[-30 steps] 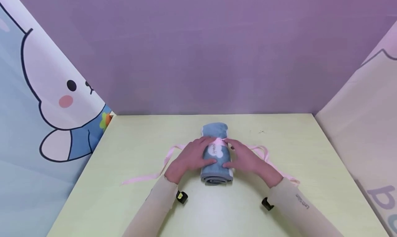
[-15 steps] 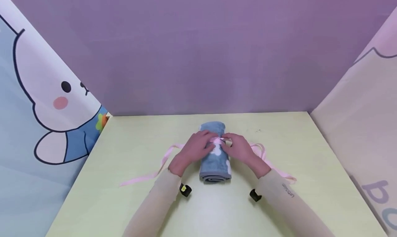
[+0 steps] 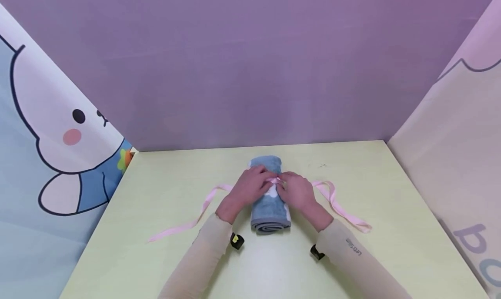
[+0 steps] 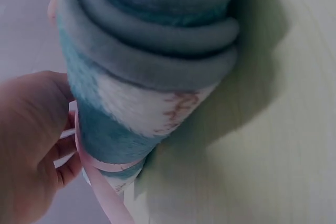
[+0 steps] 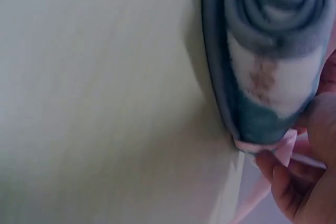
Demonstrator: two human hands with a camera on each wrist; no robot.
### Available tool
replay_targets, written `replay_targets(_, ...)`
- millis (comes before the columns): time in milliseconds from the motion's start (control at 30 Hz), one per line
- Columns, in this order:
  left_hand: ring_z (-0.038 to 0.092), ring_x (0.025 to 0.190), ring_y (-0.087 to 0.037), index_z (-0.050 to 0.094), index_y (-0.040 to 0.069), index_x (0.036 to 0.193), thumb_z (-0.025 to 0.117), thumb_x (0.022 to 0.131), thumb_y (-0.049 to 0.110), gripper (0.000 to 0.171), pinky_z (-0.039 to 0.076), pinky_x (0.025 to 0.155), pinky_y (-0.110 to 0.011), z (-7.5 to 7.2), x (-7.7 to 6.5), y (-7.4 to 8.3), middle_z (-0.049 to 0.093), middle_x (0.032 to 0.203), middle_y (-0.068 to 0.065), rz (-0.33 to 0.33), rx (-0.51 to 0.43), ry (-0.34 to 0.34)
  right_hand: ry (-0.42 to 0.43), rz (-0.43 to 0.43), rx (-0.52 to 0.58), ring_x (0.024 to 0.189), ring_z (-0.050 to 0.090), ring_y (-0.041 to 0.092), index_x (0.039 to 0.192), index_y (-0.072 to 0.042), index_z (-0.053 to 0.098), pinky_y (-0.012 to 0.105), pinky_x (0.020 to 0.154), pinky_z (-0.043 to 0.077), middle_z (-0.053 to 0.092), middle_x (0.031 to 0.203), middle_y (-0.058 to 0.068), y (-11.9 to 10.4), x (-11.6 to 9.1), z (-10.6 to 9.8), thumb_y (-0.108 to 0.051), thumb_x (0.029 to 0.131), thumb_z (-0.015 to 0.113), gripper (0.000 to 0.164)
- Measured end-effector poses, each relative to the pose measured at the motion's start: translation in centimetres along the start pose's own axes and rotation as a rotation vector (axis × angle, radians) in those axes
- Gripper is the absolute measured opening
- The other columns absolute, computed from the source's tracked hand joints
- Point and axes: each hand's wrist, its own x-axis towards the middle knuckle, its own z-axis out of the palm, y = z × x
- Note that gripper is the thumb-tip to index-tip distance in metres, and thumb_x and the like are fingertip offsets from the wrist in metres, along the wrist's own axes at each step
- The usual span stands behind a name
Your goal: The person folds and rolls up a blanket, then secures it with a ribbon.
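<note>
A blue towel (image 3: 269,209) with white patches lies rolled up on the table, its spiral end facing me. A pink ribbon (image 3: 332,193) goes around its middle, with one tail trailing to each side. My left hand (image 3: 249,186) reaches over the roll from the left and pinches the ribbon on top. From the right, my right hand (image 3: 299,191) pinches the ribbon at the same spot, fingertips almost meeting the left ones. The crossing of the ribbon is mostly hidden by the fingers. In the right wrist view, curled fingers sit beside the ribbon band (image 5: 283,150).
The pale yellow table (image 3: 156,268) extends around the roll. Behind it rises a purple backdrop (image 3: 254,72). A rabbit-printed cloth (image 3: 51,116) hangs on the left, and a pale cloth (image 3: 462,159) on the right.
Both hands have shifted from lying along the towel's sides to its ribbon, fingers drawing together on top. The right hand has moved inward most. The towel stays in place while the view shifts slightly.
</note>
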Motion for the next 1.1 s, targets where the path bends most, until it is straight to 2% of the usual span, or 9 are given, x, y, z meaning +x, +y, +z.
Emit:
replay_targets(133, 0.051, 0.087, -0.016, 0.067, 0.026, 0.122, 0.049, 0.102, 0.038, 0.029, 0.045, 0.074, -0.038, 0.1, 0.3, 0.3, 0.055, 0.097, 0.001, -0.032, 0.111, -0.02, 0.075, 0.04, 0.013, 0.066, 0.063, 0.028, 0.115, -0.006, 0.067, 0.04, 0.05, 0.05, 0.064, 0.114, 0.012, -0.3, -0.5, 0.2, -0.026, 0.087, 0.069, 0.035)
replay_targets(267, 0.054, 0.088, -0.018, 0.07, 0.027, 0.115, 0.047, 0.102, 0.04, 0.03, 0.044, 0.075, -0.041, 0.4, 0.7, 0.6, 0.058, 0.095, 0.002, -0.084, 0.144, 0.014, 0.152, 0.013, -0.022, 0.054, 0.058, 0.022, 0.102, -0.009, 0.072, 0.036, 0.042, 0.044, 0.064, 0.1, 0.008, -1.2, -1.7, 0.2, -0.025, 0.087, 0.069, 0.022)
replay_targets(400, 0.057, 0.09, -0.019, 0.073, 0.023, 0.104, 0.051, 0.101, 0.037, 0.026, 0.047, 0.074, -0.042, 0.7, 0.9, 0.5, 0.062, 0.095, 0.003, -0.113, 0.062, 0.09, 0.131, -0.026, -0.118, 0.049, 0.055, 0.024, 0.1, -0.012, 0.074, 0.037, 0.038, 0.04, 0.062, 0.079, 0.006, -2.3, -2.7, 0.2, -0.025, 0.093, 0.062, 0.019)
replay_targets(567, 0.057, 0.085, -0.017, 0.073, 0.017, 0.096, 0.054, 0.1, 0.034, 0.025, 0.048, 0.072, -0.037, 1.1, 0.7, 0.1, 0.062, 0.09, 0.003, -0.145, -0.076, 0.152, 0.022, 0.027, -0.213, 0.047, 0.053, 0.025, 0.128, -0.011, 0.063, 0.038, 0.037, 0.037, 0.058, 0.068, 0.008, -3.4, -2.9, 0.4, -0.029, 0.098, 0.053, 0.037)
replay_targets(700, 0.055, 0.078, -0.015, 0.072, 0.013, 0.092, 0.054, 0.099, 0.035, 0.029, 0.047, 0.069, -0.033, 1.2, 0.4, -0.2, 0.059, 0.084, 0.002, -0.179, -0.18, 0.175, -0.008, 0.073, -0.219, 0.046, 0.05, 0.024, 0.138, -0.012, 0.055, 0.038, 0.036, 0.036, 0.053, 0.063, 0.008, -3.7, -2.5, 0.4, -0.031, 0.098, 0.053, 0.045)
replay_targets(800, 0.054, 0.078, -0.016, 0.071, 0.012, 0.09, 0.055, 0.098, 0.033, 0.027, 0.046, 0.069, -0.033, 1.1, 0.3, -0.4, 0.058, 0.084, 0.001, -0.174, -0.224, 0.175, -0.015, 0.088, -0.204, 0.048, 0.052, 0.025, 0.14, -0.013, 0.053, 0.039, 0.037, 0.037, 0.054, 0.065, 0.009, -3.7, -2.1, 0.3, -0.03, 0.097, 0.053, 0.047)
replay_targets(933, 0.054, 0.079, -0.018, 0.069, 0.011, 0.088, 0.057, 0.097, 0.027, 0.022, 0.045, 0.069, -0.034, 1.4, 0.1, -0.6, 0.058, 0.086, -0.001, -0.159, -0.273, 0.17, 0.039, 0.043, -0.165, 0.067, 0.06, 0.029, 0.134, -0.014, 0.06, 0.041, 0.042, 0.044, 0.063, 0.085, 0.012, -3.3, -1.8, 0.2, -0.025, 0.093, 0.058, 0.042)
replay_targets(1000, 0.054, 0.08, -0.017, 0.07, 0.01, 0.089, 0.057, 0.097, 0.024, 0.02, 0.045, 0.07, -0.033, 1.5, 0.1, -0.7, 0.058, 0.086, -0.001, -0.19, -0.351, 0.16, 0.063, 0.018, -0.146, 0.076, 0.062, 0.03, 0.127, -0.014, 0.065, 0.042, 0.045, 0.047, 0.065, 0.095, 0.013, -3.3, -1.9, 0.2, -0.023, 0.091, 0.061, 0.037)
replay_targets(1100, 0.055, 0.081, -0.015, 0.072, 0.009, 0.093, 0.057, 0.098, 0.022, 0.021, 0.046, 0.071, -0.031, 1.5, 0.1, -0.6, 0.061, 0.088, -0.001, -0.242, -0.488, 0.153, 0.054, 0.023, -0.139, 0.077, 0.062, 0.029, 0.126, -0.014, 0.067, 0.042, 0.045, 0.047, 0.065, 0.094, 0.012, -3.3, -2.2, 0.3, -0.022, 0.091, 0.06, 0.036)
